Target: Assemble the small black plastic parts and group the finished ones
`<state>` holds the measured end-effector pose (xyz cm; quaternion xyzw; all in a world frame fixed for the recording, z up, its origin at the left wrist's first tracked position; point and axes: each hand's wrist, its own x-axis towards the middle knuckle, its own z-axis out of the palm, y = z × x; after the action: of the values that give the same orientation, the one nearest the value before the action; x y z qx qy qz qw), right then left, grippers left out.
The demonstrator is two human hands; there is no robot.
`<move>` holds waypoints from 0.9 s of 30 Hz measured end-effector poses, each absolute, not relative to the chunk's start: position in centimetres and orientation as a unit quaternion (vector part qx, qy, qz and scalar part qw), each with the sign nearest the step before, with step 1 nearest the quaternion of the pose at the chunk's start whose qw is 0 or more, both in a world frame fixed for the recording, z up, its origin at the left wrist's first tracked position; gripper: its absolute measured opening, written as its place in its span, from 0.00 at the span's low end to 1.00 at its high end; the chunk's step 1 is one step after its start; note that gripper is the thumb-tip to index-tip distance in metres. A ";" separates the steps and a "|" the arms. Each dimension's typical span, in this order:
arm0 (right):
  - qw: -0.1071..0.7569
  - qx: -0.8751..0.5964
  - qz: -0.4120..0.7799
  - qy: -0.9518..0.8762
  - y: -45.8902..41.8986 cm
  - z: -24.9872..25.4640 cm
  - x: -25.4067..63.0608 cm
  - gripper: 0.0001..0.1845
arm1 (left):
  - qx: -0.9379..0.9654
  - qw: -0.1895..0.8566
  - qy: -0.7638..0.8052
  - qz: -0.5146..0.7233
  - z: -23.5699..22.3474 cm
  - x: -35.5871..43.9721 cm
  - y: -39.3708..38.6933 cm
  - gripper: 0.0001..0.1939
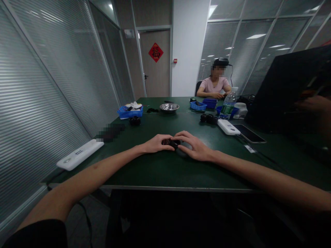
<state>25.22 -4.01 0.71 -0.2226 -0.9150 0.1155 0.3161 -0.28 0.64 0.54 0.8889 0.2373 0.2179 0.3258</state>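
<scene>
Both of my hands meet over the middle of the green table (155, 172). My left hand (156, 144) is closed round the left side of a small, dark, shiny round part (174, 143), its thumb along the near side. From the right, my right hand (192, 146) grips the same part with bent fingers and thumb. Much of the part is hidden by the fingers, so its exact kind does not show. More black round parts lie farther off, a group (134, 120) at the left and another (209, 119) at the right.
A blue basket (130, 112), a metal bowl (169, 108) and several blue trays (198, 105) stand at the back. To the right are a water bottle (228, 105), a white power bank (228, 127), a phone (250, 133) and a black screen (281, 86). Another white device (80, 154) lies left. A person (214, 84) sits opposite.
</scene>
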 end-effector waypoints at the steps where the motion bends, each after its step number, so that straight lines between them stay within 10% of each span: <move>1: 0.316 -0.221 0.115 -0.915 -4.0 0.7 25.2 0.19 | 0.888 0.326 0.240 0.217 0.5 -0.3 0.7 0.24; 27: 0.318 -0.219 0.109 -0.916 -4.2 0.9 25.1 0.19 | 0.893 0.313 0.243 0.212 0.3 -0.3 0.9 0.24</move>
<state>25.09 -4.23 0.87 -0.2188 -0.9161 0.1090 0.3177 -0.32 0.89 0.35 0.8933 0.2427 0.2118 0.3135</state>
